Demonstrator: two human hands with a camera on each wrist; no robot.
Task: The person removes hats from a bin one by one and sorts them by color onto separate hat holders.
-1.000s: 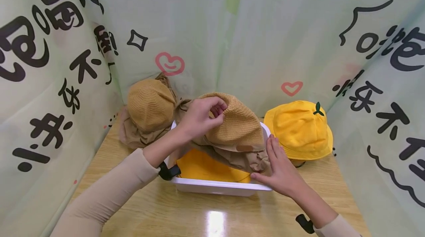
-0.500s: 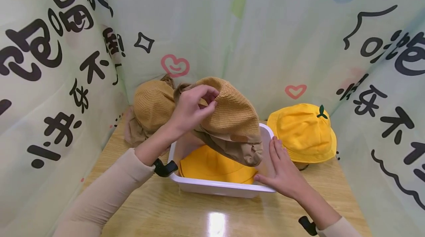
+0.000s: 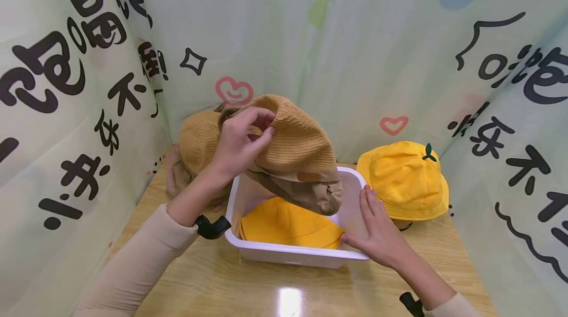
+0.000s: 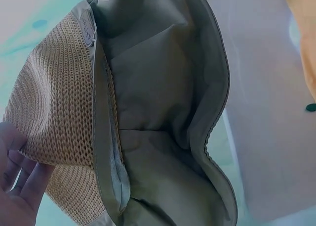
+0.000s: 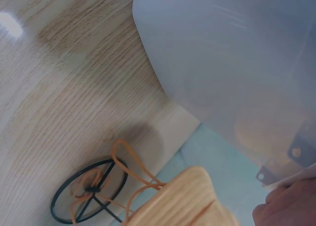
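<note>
My left hand pinches the crown of a tan knitted hat between thumb and fingers. The hat hangs tilted over a white plastic bin, its brown cloth brim drooping toward the right. The left wrist view shows the hat's knit side and the wide brown cloth spread beside it. A flattened yellow hat lies inside the bin. My right hand rests on the bin's right rim near the front corner, fingers straight along it and thumb reaching over the edge.
Behind the bin on the left, another tan knitted hat stands partly hidden. To the right, a yellow hat with a green sprout sits raised; a black ring base and orange cords show low there. Printed curtains enclose the wooden table.
My left hand has lifted the tan hat up and left out of the bin, uncovering more of the yellow hat. My right hand has stayed on the rim.
</note>
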